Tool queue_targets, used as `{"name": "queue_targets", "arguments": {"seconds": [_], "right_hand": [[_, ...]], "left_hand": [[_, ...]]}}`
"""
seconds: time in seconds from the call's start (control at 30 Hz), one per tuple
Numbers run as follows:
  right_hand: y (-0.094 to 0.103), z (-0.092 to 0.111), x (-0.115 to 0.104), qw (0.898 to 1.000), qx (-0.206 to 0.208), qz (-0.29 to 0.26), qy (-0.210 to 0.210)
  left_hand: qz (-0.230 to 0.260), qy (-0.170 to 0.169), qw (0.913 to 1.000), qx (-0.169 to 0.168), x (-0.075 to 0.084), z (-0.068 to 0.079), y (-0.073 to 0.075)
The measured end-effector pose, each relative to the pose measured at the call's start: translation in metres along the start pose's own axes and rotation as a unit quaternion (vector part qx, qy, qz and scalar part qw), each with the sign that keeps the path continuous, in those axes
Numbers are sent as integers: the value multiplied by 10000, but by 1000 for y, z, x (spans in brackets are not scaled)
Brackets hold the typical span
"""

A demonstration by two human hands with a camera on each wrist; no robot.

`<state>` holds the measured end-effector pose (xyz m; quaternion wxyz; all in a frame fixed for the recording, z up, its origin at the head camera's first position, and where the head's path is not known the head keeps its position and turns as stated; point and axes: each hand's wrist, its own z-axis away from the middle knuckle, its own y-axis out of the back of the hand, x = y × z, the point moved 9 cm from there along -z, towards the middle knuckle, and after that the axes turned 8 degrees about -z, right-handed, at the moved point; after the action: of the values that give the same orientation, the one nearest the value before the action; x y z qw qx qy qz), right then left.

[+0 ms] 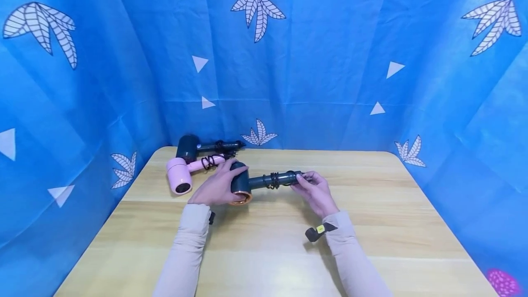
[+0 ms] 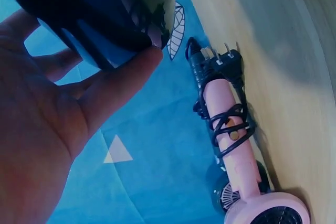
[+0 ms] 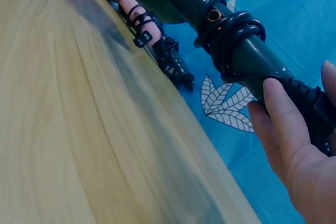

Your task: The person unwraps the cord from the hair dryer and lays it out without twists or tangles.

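Observation:
A dark green hair dryer (image 1: 257, 182) with a copper-coloured rim is held sideways above the table, black cord wound round its handle. My left hand (image 1: 216, 184) grips its barrel, thumb near the rim and fingers over the top. In the left wrist view the barrel (image 2: 105, 14) sits between thumb and fingers. At the handle's far end, my right hand (image 1: 317, 194) pinches the tip where the cord comes out. The right wrist view shows thumb and fingers about that end of the handle (image 3: 252, 56); part of the grip falls outside the frame.
Left of the held dryer lies a pink hair dryer (image 1: 178, 175), its black cord wrapped round the handle. Behind it is another dark hair dryer (image 1: 188, 148), near the back edge of the wooden table (image 1: 264, 260). A blue patterned curtain (image 1: 313, 68) surrounds the table.

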<state>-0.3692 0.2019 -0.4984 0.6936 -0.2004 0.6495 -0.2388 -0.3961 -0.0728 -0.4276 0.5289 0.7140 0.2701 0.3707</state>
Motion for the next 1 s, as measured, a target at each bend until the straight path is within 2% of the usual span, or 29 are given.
{"name": "queue_targets", "arguments": {"seconds": [0.23,0.37,0.6,0.73,0.87,1.0], "right_hand": [[5,5,2,9993,-339,-2,-187],[7,9,-2,9988,-450,-101,-180],[0,11,-3,9978,-589,-270,-161],[1,12,-5,9975,-654,-137,-234],[4,14,-7,9929,-1038,218,-539],[7,18,-10,9843,-1486,267,-909]], "left_hand": [[158,-159,9997,47,1,-3,7],[245,-226,9994,-43,3,-8,8],[507,-48,9984,-235,-4,-9,9],[566,-147,9980,-227,-4,-11,11],[644,-144,9977,-180,-6,-14,13],[694,-137,9973,-177,-7,-15,13]]}}
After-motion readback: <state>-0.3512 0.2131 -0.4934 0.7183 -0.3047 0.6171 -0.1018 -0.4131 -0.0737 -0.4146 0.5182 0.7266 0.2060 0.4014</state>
